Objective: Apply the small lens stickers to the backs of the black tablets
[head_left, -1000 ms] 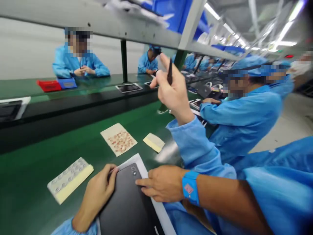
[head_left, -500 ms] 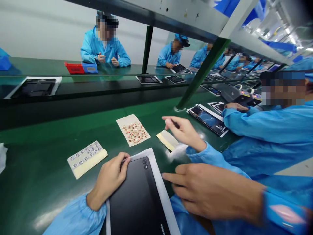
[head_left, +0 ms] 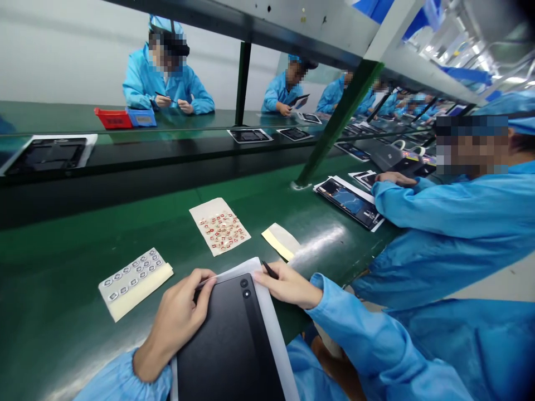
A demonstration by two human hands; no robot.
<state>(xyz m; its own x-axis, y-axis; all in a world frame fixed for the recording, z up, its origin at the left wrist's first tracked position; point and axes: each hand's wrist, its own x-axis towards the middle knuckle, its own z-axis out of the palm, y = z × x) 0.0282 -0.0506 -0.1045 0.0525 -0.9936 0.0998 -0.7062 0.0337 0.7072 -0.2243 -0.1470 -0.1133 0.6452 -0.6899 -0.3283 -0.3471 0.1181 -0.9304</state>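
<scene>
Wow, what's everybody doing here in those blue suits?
A person in a blue smock is working at a green bench. Their left hand rests on the edge of a flat black tablet lying on a white sheet. Their right hand pinches a slim black tool. Nearby lie a cream strip of small grey pieces and a paper of tiny red-and-white stickers. A co-worker sits alongside.

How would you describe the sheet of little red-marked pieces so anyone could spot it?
On the green workbench, find the black tablet. Just beyond it lies a small cream backing sheet covered with tiny red-and-white pieces. Only this sheet shows red: the grey-piece sheet to its left and the plain strip to its right do not.
</scene>
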